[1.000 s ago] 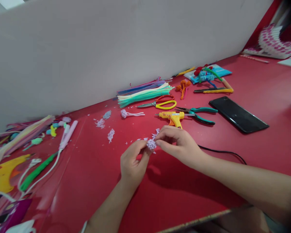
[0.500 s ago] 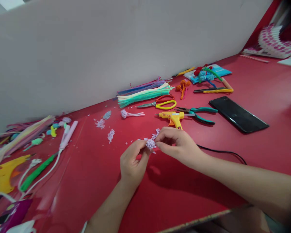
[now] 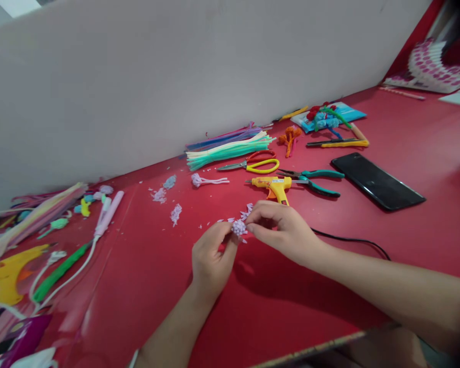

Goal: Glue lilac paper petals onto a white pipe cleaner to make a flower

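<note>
A small lilac flower head of fuzzy pipe-cleaner bits [image 3: 238, 227] is pinched between the thumb and forefinger of my left hand [image 3: 212, 258]. Against its right side, the thumb and fingertips of my right hand [image 3: 279, 230] are pressed together; whatever they hold is too small to make out. Lilac clippings [image 3: 247, 212] lie on the red table [image 3: 145, 286] just behind the flower head. Beyond my right hand rests a yellow glue gun [image 3: 272, 185], its nozzle to the left. A finished-looking lilac flower with stems [image 3: 209, 180] lies farther back.
Scissors [image 3: 253, 163], teal-handled pliers [image 3: 314, 179] and a black phone [image 3: 377, 180] lie behind and right. Pipe-cleaner bundles [image 3: 230, 149] sit along the white wall [image 3: 168, 66]. At left are a second yellow glue gun [image 3: 11, 273], a pink styling iron [image 3: 109, 214] and white cords.
My left hand and the flower head have shifted very slightly to the right. My right hand stays in nearly the same place, still pinching at the flower head's side.
</note>
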Available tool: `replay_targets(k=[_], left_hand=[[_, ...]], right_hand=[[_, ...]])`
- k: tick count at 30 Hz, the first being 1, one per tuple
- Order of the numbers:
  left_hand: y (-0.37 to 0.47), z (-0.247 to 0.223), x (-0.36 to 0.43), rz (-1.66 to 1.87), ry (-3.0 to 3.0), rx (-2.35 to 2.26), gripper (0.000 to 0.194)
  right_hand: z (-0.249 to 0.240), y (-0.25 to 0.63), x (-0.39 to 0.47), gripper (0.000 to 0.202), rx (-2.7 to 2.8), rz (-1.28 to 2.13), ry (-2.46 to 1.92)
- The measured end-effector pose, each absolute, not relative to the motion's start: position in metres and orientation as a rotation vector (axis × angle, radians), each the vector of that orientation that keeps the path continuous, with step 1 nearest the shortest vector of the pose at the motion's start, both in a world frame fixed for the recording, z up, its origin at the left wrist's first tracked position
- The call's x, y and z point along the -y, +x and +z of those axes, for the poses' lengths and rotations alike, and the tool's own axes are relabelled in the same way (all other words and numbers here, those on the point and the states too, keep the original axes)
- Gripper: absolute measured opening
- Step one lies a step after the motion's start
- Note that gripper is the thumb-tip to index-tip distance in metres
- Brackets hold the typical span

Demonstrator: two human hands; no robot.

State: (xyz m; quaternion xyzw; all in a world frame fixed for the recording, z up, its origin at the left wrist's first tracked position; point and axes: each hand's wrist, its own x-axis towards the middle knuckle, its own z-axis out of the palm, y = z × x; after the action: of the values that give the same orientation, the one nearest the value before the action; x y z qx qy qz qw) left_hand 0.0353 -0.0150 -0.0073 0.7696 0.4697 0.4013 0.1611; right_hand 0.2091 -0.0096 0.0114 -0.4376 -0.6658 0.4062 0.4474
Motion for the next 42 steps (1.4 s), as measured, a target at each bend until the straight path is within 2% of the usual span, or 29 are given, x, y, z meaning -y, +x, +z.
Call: replay_targets(k=[3, 11, 13, 16, 18, 20, 23, 26, 29, 35, 38, 42], left_hand=[[0.037, -0.007, 0.015, 1.141, 2.091, -1.330, 0.010], [0.044, 0.001, 0.017, 1.142, 1.368, -1.165, 0.002], [0.044, 0.002, 0.015, 1.144, 1.233, -1.078, 0.003], [0.043, 0.003, 0.011, 1.139, 1.059, -0.994, 0.006], [0.041, 0.003, 0.009, 1.129, 0.976, -0.972, 0.007], [0.040, 0.002, 0.007, 1.116, 0.915, -0.952, 0.009], [0.039, 0.001, 0.005, 1.092, 0.842, -0.924, 0.010], [0.038, -0.001, 0.005, 1.077, 0.800, -0.907, 0.009], [0.038, -0.002, 0.004, 1.088, 0.785, -0.901, 0.009], [0.036, -0.001, 0.003, 1.145, 0.765, -0.908, 0.008], [0.036, -0.002, 0.001, 1.155, 0.733, -0.928, 0.008], [0.034, -0.004, -0.001, 1.174, 0.650, -0.941, 0.008]], right_hand=[[0.011, 0.209, 0.010, 0.012, 1.651, 1.008, -1.086], [0.013, 0.215, 0.003, 0.011, 1.568, 0.968, -1.110], [0.013, 0.221, -0.003, 0.012, 1.617, 0.801, -1.168], [0.012, 0.234, -0.016, 0.015, 1.851, 0.358, -1.402], [0.009, 0.243, -0.025, 0.024, 1.993, 0.094, -1.736], [0.005, 0.251, -0.034, 0.037, 2.114, 0.035, -2.055], [-0.001, 0.259, -0.043, 0.046, 2.130, 0.130, -2.295], [-0.008, 0.264, -0.049, 0.045, 2.104, 0.248, -2.235], [-0.012, 0.266, -0.053, 0.042, 1.922, 0.473, -2.041], [-0.002, 0.260, -0.045, 0.028, 1.064, 1.296, -1.272], [0.006, 0.255, -0.034, 0.024, 0.949, 1.503, -1.141], [0.013, 0.246, -0.020, 0.018, 0.954, 1.553, -1.009]])
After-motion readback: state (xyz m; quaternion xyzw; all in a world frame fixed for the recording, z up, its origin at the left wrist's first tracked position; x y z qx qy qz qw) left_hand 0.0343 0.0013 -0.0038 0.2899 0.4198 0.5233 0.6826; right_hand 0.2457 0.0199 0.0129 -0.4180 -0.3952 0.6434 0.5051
